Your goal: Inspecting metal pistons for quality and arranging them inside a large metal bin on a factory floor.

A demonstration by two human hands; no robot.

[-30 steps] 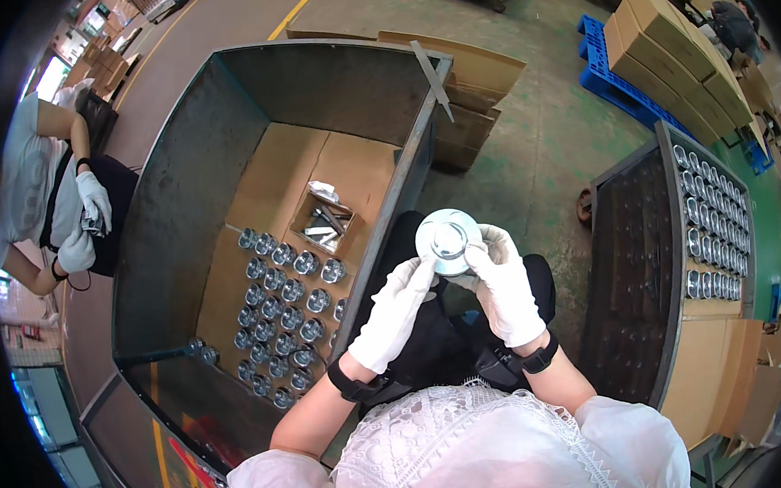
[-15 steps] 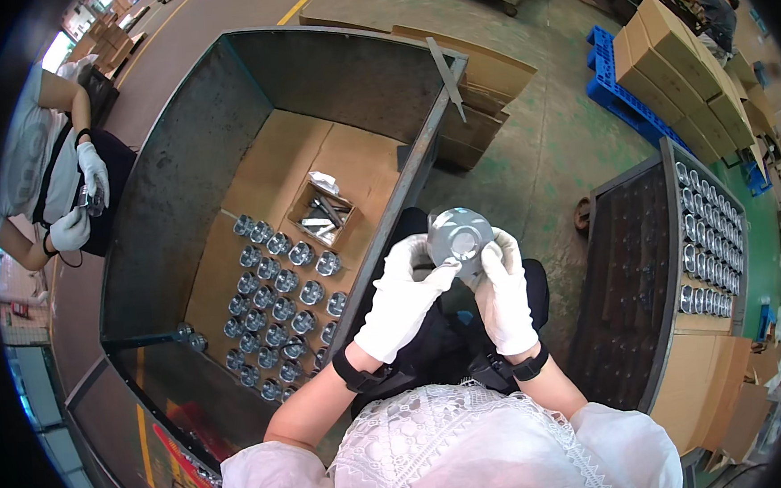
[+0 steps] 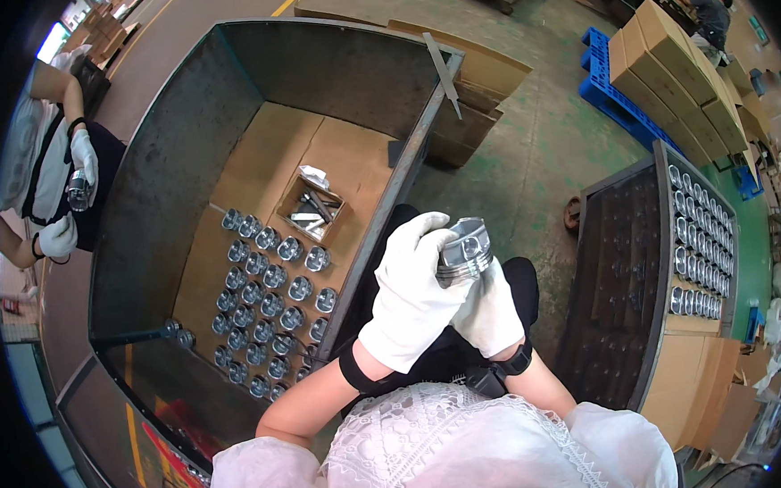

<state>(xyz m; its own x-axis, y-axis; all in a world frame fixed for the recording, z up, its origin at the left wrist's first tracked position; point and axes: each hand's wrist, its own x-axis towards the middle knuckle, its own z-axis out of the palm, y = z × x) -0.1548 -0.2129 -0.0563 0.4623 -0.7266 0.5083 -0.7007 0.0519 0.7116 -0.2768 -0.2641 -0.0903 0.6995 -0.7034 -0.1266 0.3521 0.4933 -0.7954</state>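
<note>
Both gloved hands grip one shiny metal piston (image 3: 462, 249), held up just right of the big steel bin (image 3: 171, 159). The left hand (image 3: 416, 292) wraps around the piston's near side with its fingers closed over the top, and the right hand (image 3: 488, 309) cups it from below, closed on its lower part.

Inside the bin, rows of similar pistons (image 3: 269, 305) stand on a cardboard sheet (image 3: 269, 153); there are roughly thirty, too tightly packed for an exact count. Just beyond them sits one small open cardboard box (image 3: 311, 209) with loose metal parts.

Well right of the bin, a dark tray rack (image 3: 625, 283) carries more pistons along its far edge. At the bin's left, another person's two gloved hands (image 3: 82, 164) hold one metal part.
</note>
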